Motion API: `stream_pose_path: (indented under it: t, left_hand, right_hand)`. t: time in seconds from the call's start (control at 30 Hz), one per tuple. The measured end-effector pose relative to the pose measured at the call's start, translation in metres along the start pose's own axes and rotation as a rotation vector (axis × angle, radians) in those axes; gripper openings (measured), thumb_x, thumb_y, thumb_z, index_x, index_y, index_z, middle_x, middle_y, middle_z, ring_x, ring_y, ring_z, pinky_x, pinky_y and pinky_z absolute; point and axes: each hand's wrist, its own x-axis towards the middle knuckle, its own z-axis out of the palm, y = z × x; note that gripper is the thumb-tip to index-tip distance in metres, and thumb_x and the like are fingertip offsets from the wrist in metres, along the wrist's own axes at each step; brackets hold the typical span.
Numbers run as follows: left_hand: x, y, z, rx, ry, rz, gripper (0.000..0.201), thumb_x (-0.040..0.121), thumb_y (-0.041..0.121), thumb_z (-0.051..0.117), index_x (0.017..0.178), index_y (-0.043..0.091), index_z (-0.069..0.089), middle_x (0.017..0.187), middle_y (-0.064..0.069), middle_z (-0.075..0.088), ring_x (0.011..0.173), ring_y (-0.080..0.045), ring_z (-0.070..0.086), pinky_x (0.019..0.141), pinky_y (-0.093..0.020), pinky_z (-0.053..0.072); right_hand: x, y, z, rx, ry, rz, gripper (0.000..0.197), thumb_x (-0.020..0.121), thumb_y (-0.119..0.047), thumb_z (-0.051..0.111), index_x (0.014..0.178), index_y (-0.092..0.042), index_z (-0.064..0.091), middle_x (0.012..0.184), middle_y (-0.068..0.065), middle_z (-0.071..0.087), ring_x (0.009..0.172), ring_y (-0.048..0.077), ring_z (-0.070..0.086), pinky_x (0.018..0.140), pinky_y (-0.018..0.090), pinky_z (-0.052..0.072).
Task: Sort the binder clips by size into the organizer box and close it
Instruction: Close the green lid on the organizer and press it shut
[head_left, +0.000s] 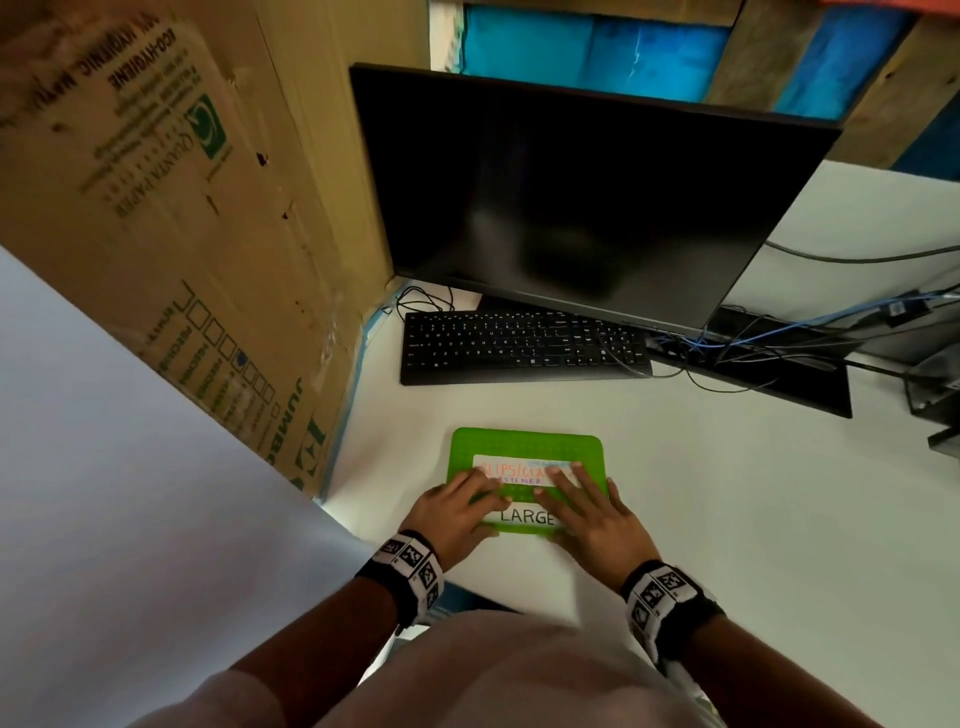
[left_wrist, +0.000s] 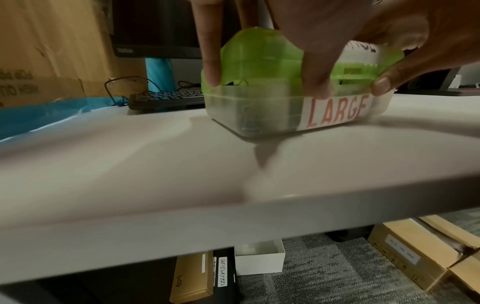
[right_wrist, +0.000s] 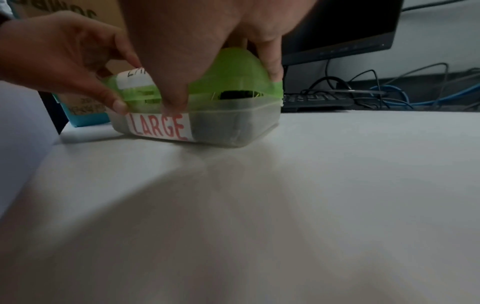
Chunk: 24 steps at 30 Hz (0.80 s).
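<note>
organizer box (head_left: 524, 446) | near front edge of desk (head_left: 727, 493) | green lid down, clear base, red "LARGE" label | left hand (head_left: 457, 512), right hand (head_left: 592, 512): fingers flat on lid, thumbs pinching its front

Head view looks steeply down; both wrist views sit low and close, sharing the organizer box (head_left: 524, 447) (left_wrist: 254, 98) (right_wrist: 233, 115).

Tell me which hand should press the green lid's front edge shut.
Right, probably. The right hand already has its thumb on the green plastic lid above the gap at the clear organizer box; the left hand pinches its corner.
</note>
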Motion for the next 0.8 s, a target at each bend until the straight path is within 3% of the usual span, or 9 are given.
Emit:
stream_pose_path:
  t: [0.07, 0.13, 0.27, 0.37, 0.47, 0.63, 0.8]
  left_hand:
    - [-0.003, -0.003, 0.001, 0.003, -0.028, -0.003, 0.055, 0.061, 0.044, 0.079, 0.109, 0.037, 0.052, 0.115, 0.012, 0.060, 0.116, -0.008, 0.042, 0.064, -0.024, 0.056]
    - [-0.005, -0.004, 0.001, 0.001, -0.061, 0.000, 0.064, 0.057, 0.041, 0.083, 0.111, 0.039, 0.050, 0.116, 0.014, 0.060, 0.117, -0.009, 0.048, 0.067, -0.023, 0.056]
    - [-0.007, -0.003, 0.005, -0.048, -0.042, 0.000, 0.063, 0.056, 0.037, 0.085, 0.109, 0.043, 0.051, 0.114, 0.019, 0.062, 0.114, -0.007, 0.058, 0.067, -0.018, 0.056]
    - [-0.008, -0.004, 0.010, -0.073, -0.005, -0.007, 0.059, 0.060, 0.036, 0.083, 0.109, 0.044, 0.051, 0.114, 0.019, 0.062, 0.115, -0.006, 0.056, 0.069, -0.022, 0.058]
    - [-0.009, -0.007, 0.013, -0.044, 0.012, -0.018, 0.058, 0.064, 0.031, 0.081, 0.113, 0.042, 0.050, 0.118, 0.017, 0.060, 0.120, -0.009, 0.052, 0.074, -0.034, 0.060]
    - [-0.008, 0.000, 0.012, -0.038, 0.046, -0.057, 0.052, 0.062, 0.047, 0.077, 0.108, 0.040, 0.052, 0.114, 0.015, 0.062, 0.119, -0.008, 0.040, 0.081, -0.047, 0.056]
    - [0.001, 0.001, 0.013, -0.009, 0.122, -0.043, 0.040, 0.061, 0.054, 0.074, 0.092, 0.037, 0.056, 0.099, 0.012, 0.062, 0.102, -0.010, 0.045, 0.071, -0.040, 0.058]
  right_hand:
    - [-0.003, 0.002, 0.006, -0.017, 0.038, 0.004, 0.060, 0.084, -0.043, 0.053, 0.139, -0.025, 0.037, 0.145, 0.009, 0.045, 0.146, 0.026, 0.010, 0.093, 0.055, 0.047]
    - [-0.006, 0.005, 0.010, -0.032, 0.041, -0.008, 0.064, 0.088, -0.042, 0.039, 0.147, -0.023, 0.023, 0.148, 0.012, 0.036, 0.147, 0.027, -0.005, 0.095, 0.054, 0.045]
    - [-0.013, 0.006, 0.020, -0.077, 0.095, -0.058, 0.067, 0.091, -0.032, 0.036, 0.149, -0.017, 0.006, 0.158, 0.014, 0.000, 0.144, 0.037, 0.002, 0.099, 0.056, 0.040]
    - [-0.017, 0.002, 0.026, -0.125, 0.100, -0.067, 0.070, 0.088, -0.022, 0.044, 0.149, -0.015, 0.010, 0.156, 0.017, 0.016, 0.141, 0.041, 0.018, 0.101, 0.057, 0.041]
    - [-0.018, -0.003, 0.023, -0.134, 0.106, -0.048, 0.063, 0.089, -0.021, 0.044, 0.147, -0.012, 0.022, 0.150, 0.018, 0.033, 0.137, 0.040, 0.031, 0.100, 0.056, 0.042]
    - [-0.010, -0.008, 0.015, -0.051, 0.070, -0.018, 0.060, 0.088, -0.047, 0.041, 0.136, -0.010, 0.044, 0.139, 0.017, 0.050, 0.127, 0.041, 0.047, 0.093, 0.059, 0.047]
    - [0.000, -0.008, 0.012, 0.024, 0.085, -0.016, 0.050, 0.098, -0.046, 0.025, 0.126, -0.010, 0.047, 0.123, 0.015, 0.064, 0.112, 0.034, 0.062, 0.078, 0.053, 0.056]
